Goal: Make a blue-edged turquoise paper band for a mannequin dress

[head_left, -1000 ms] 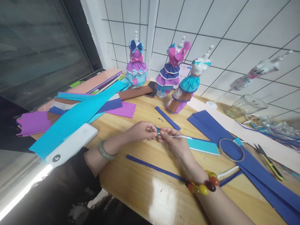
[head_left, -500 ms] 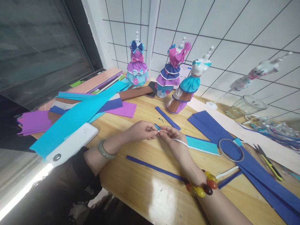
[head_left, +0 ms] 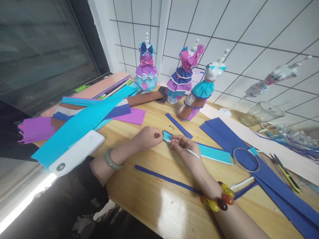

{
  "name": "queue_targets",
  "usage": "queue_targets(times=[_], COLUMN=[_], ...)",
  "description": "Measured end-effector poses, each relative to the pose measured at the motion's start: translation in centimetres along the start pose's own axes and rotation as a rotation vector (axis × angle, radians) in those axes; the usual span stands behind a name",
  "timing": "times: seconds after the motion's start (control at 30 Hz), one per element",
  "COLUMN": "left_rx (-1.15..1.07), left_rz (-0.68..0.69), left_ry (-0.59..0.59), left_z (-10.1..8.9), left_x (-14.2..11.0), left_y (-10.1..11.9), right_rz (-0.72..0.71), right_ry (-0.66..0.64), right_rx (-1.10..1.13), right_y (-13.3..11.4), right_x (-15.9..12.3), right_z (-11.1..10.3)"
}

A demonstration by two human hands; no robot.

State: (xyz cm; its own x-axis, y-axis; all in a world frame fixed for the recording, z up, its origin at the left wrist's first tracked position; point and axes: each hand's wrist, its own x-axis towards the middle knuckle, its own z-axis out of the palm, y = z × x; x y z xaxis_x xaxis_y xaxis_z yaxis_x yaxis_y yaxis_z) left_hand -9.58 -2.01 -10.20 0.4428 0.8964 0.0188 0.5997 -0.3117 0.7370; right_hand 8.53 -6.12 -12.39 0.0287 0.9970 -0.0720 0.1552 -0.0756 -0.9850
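Observation:
My left hand (head_left: 149,137) and my right hand (head_left: 184,148) meet over the middle of the wooden table (head_left: 149,196). Both pinch the near end of a turquoise paper strip (head_left: 211,153) with a white edge; its tip (head_left: 167,135) sticks up between my fingers. A thin white strip (head_left: 191,152) trails from my right fingers across the back of that hand. A green bangle sits on my left wrist, a beaded bracelet (head_left: 216,198) on my right.
Three dressed mannequin dolls (head_left: 146,68) (head_left: 184,74) (head_left: 199,94) stand at the back by a phone (head_left: 196,75). Coloured paper sheets (head_left: 82,122) and a white power bank (head_left: 77,153) lie left. Dark blue sheets (head_left: 251,166), a tape ring (head_left: 245,158), scissors (head_left: 286,172) and a glass (head_left: 261,113) lie right.
The turquoise tip now shows wider between my fingers. The white strip has swung from pointing right to lying over my right hand. Both hands stayed in place.

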Motion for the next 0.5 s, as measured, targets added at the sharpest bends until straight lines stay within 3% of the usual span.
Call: queue_targets(times=[0.2, 0.5], left_rx=[0.277, 0.569], left_rz=[-0.017, -0.008], left_ry=[-0.012, -0.049], left_z=[-0.2, -0.1], left_x=[0.0, -0.3], left_y=[-0.7, -0.9], right_rz=[-0.037, -0.006], right_ry=[0.024, 0.259], right_rx=[-0.345, -0.685], right_y=[-0.8, 0.0], right_x=[-1.1, -3.6], right_z=[-3.4, -12.3])
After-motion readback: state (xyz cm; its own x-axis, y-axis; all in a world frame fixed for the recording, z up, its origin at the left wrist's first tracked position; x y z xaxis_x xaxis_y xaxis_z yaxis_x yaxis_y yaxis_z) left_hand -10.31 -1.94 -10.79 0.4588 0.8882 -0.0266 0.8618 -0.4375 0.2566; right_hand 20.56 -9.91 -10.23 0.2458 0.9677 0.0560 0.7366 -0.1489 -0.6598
